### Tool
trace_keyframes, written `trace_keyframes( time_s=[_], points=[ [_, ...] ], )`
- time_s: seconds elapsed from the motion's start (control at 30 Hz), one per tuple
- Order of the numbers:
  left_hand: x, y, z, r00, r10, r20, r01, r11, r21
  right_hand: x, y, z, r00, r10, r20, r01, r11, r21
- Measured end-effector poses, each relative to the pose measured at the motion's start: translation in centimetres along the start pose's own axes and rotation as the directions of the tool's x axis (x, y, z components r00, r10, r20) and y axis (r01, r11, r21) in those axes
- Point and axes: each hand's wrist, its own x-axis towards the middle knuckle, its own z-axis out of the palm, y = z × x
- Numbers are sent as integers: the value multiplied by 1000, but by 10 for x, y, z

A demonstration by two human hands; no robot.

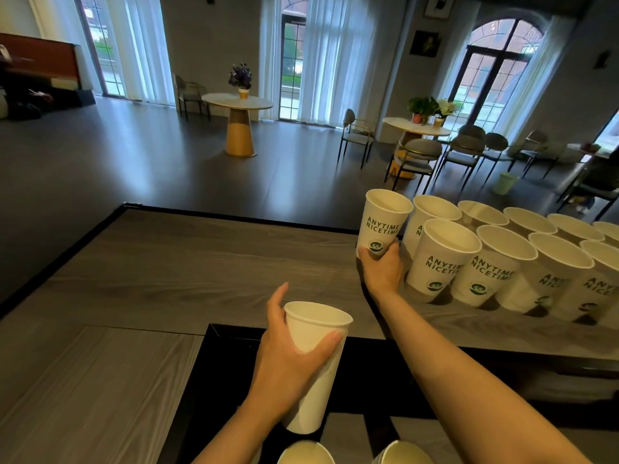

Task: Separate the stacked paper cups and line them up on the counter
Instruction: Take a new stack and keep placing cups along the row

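At the very bottom of the view, the rims of two more cups (306,453) show, cut off by the frame edge. Just above them, the person's left hand (288,360) grips a stack of paper cups (315,360), fingers and thumb curled round its upper part; the stack leans slightly and is held over the dark recess (221,380) on the near side of the counter (167,269). How many cups the stack contains cannot be told.

Further out, the right arm reaches forward to the right part of the counter. The right hand (382,266) holds a single printed cup (383,226) by its base, thumb and fingers wrapped round the bottom; whether the base touches the counter cannot be told. This cup is upright, at the left end of the far row, just beside its neighbour.

To its right, two rows of upright cups (495,259) run toward the counter's right edge, rims nearly touching, print facing the person.

Beyond the counter's far edge lies a room with a round table (237,102) carrying flowers, a second table (417,130) and chairs (415,155).
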Motion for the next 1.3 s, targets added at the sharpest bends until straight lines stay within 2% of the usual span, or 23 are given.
trace_keyframes(
  time_s=[0.2,0.37,0.47,0.53,0.6,0.63,0.67,0.73,0.87,0.93,1.0,1.07,1.1,1.17,1.2,1.23,1.3],
  points=[
    [2,-4,0,1000,17,-4,-17,1000,-18,0,1,-1,1000,15,-19,-16,999,-49],
    [3,-3,-1,1000,24,4,-24,998,-66,-14,3,-5,998,59,4,-59,998,-19],
    [2,-1,-4,998,-6,62,16,985,-172,-39,1,-13,983,168,70,-179,963,200],
    [1,-1,-6,993,-33,117,64,961,-269,-65,-8,-27,952,255,169,-299,892,340],
    [4,-1,-7,989,-47,140,93,934,-346,-90,-22,-47,872,274,406,-447,785,429],
    [5,-3,-8,991,-55,122,97,920,-378,-105,-28,-57,802,234,550,-506,756,415],
    [7,-4,-8,992,-70,102,106,907,-407,-118,-34,-66,716,179,675,-537,758,370],
    [8,-3,-11,986,-122,116,162,868,-468,-139,-42,-80,557,116,823,-553,791,262],
    [10,-3,-16,965,-171,197,254,793,-554,-157,-44,-92,365,127,922,-632,761,145],
    [11,-3,-16,970,-168,174,237,806,-542,-163,-43,-92,268,124,955,-632,771,77],
    [11,-3,-16,986,-128,110,166,855,-491,-166,-44,-92,225,70,972,-591,803,79],
    [11,-3,-15,997,-74,33,81,894,-441,-162,-50,-92,294,-31,955,-559,805,198],
    [11,-2,-14,998,-55,7,52,904,-424,-157,-53,-92,366,-72,928,-566,774,283],
    [13,-1,-14,999,-38,-25,24,911,-412,-144,-62,-89,566,-46,823,-566,705,429],
    [15,-1,-15,998,-41,-37,22,911,-412,-135,-66,-87,673,3,739,-519,714,470],
    [17,-2,-16,998,-51,-40,31,910,-413,-126,-68,-83,776,46,629,-427,773,469],
    [18,-2,-19,997,-72,-21,56,907,-418,-110,-66,-72,911,60,407,-243,877,414]
  ],
)
